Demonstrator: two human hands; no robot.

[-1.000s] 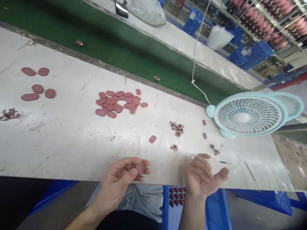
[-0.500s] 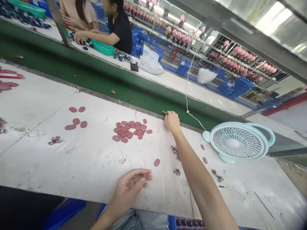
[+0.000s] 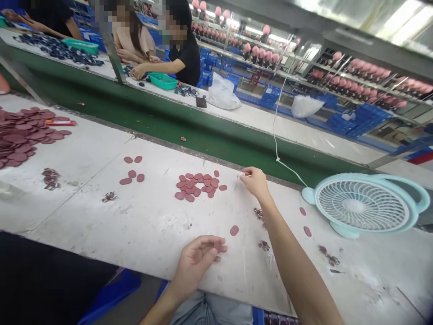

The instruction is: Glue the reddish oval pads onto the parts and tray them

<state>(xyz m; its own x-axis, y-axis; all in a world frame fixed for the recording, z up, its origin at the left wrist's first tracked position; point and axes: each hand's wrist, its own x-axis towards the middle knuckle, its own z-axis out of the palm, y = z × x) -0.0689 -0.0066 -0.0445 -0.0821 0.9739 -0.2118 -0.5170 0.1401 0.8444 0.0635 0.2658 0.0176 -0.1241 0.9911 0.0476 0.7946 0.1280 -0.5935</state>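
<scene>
My left hand [image 3: 199,262] is closed on a small dark red oval piece [image 3: 220,247], held between thumb and fingers low over the white table [image 3: 142,234]. Farther forward, my right hand [image 3: 254,180] is pinched near the table's back edge; what its fingertips hold is too small to make out. A cluster of dark red ovals [image 3: 189,184] lies to the left of my right hand. One loose oval [image 3: 234,230] rests just beyond my left fingertips. Small clumps of scraps [image 3: 264,245] lie beside my right forearm.
A light blue fan [image 3: 361,205] lies at the right, its white cord [image 3: 276,135] crossing the green channel [image 3: 223,146]. A large pile of red ovals [image 3: 23,135] is at the far left. Several people sit across the channel, near green baskets [image 3: 163,81].
My right hand has drawn back from the green channel's edge onto the table side. The scraps by its fingertips no longer show there. The view has shifted left; my left hand keeps its hold.
</scene>
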